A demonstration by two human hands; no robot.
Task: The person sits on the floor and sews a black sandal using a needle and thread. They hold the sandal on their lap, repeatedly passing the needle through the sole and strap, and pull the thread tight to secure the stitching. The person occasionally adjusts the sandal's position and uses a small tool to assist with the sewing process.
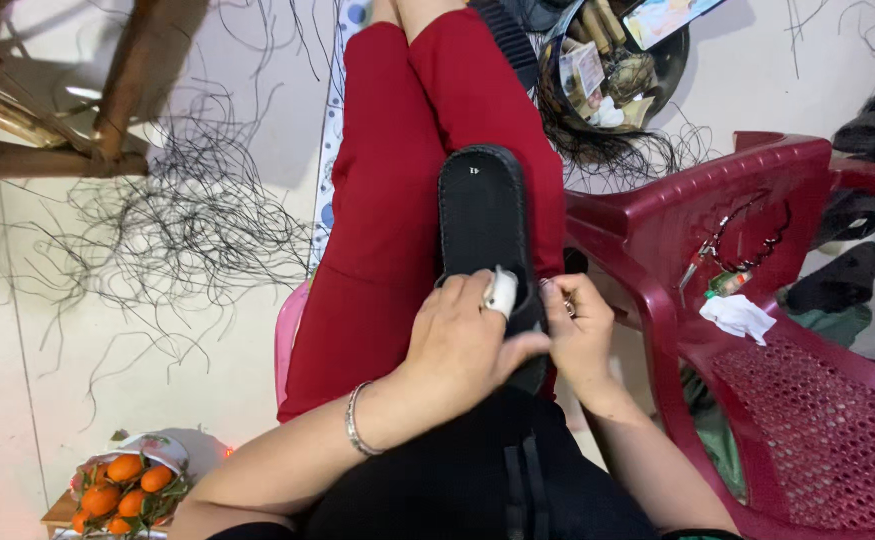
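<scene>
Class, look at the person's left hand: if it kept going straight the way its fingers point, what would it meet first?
Probably the right hand, just across the black shoe sole that the left hand grips; depth is unclear.

Matt black shoe sole (482, 215), leather-like with a stitched rim, lies under the left hand (462, 345), whose finger wears white cloth tape (502, 292). A shiny metal bracelet (355, 420) circles that wrist. Beneath the grip, red trousers (387, 200) look like soft cloth. Right of the right hand (579, 335), a glossy maroon plastic chair (757, 300).
</scene>
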